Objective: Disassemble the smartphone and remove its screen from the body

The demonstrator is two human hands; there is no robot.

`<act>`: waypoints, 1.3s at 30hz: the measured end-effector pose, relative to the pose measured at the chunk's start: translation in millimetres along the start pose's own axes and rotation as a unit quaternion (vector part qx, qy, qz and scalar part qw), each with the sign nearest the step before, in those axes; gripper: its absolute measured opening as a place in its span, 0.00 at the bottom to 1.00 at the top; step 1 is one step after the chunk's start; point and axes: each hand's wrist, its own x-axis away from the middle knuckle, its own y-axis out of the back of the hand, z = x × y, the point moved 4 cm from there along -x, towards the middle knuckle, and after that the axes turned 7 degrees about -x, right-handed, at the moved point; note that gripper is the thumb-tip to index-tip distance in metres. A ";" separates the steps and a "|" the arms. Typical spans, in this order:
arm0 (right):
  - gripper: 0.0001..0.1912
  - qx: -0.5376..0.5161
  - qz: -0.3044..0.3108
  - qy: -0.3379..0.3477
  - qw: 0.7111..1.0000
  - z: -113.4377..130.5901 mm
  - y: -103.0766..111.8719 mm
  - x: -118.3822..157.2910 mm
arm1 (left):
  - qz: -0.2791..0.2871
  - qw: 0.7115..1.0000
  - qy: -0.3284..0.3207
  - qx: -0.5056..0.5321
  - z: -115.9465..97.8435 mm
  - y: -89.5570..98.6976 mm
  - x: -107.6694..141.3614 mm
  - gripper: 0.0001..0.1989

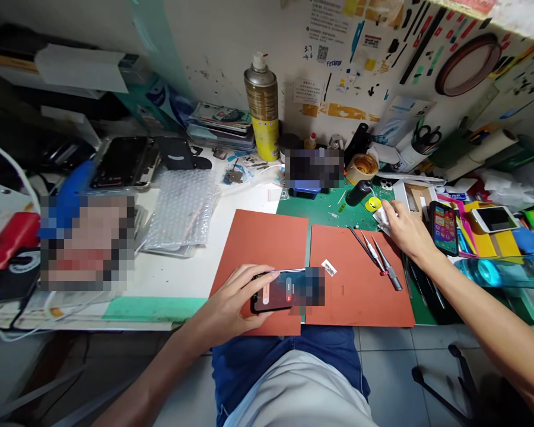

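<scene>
My left hand (240, 299) is wrapped around a smartphone (273, 299) with its screen lit, thumb along the near edge and fingers along the far edge. The phone lies sideways over the orange-brown mats, and its right end is blurred out. At the right, my right hand (407, 231) reaches past the mat's far corner, fingers bent and close together at a small white item (381, 219). What the fingertips hold is too small to make out. Just beyond them are a yellow cap (373, 204) and a black bottle (359, 193). Tweezers (385, 261) lie on the right mat (360, 302).
A spray can (265, 112) stands against the wall. Bubble wrap (182, 207) lies on the left. Farther right are a second phone (444, 228), a white phone (493, 219) and a blue bottle (498, 271). A small white label (329, 268) rests on the right mat.
</scene>
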 end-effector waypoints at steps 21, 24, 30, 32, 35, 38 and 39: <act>0.21 -0.437 -0.223 -0.120 0.863 56.6 38.4 59.0 | -0.035 0.999 -0.008 -0.004 17.7 -7.8 2.4 0.34; 0.08 -0.434 -0.200 -0.165 0.863 105.5 35.9 85.6 | 0.002 1.000 0.023 0.019 7.9 -4.4 3.4 0.35; 0.28 -0.373 -0.082 0.194 0.903 233.6 18.6 117.3 | -0.012 0.997 0.020 0.071 1.9 -0.9 5.4 0.41; 0.26 -0.300 -0.073 0.277 0.910 262.2 8.6 119.7 | -0.020 0.996 0.005 0.082 2.4 -1.6 5.8 0.42; 0.15 -0.211 -0.081 0.330 0.917 284.7 -3.9 116.1 | -0.034 0.995 -0.020 0.094 3.6 -3.1 5.8 0.42; 0.13 -0.176 -0.068 0.340 0.921 292.2 -12.0 110.1 | -0.051 0.993 -0.038 0.100 3.9 -3.1 5.8 0.41; 0.13 -0.171 -0.066 0.341 0.922 293.0 -13.5 108.5 | -0.056 0.993 -0.041 0.100 3.7 -2.9 5.8 0.40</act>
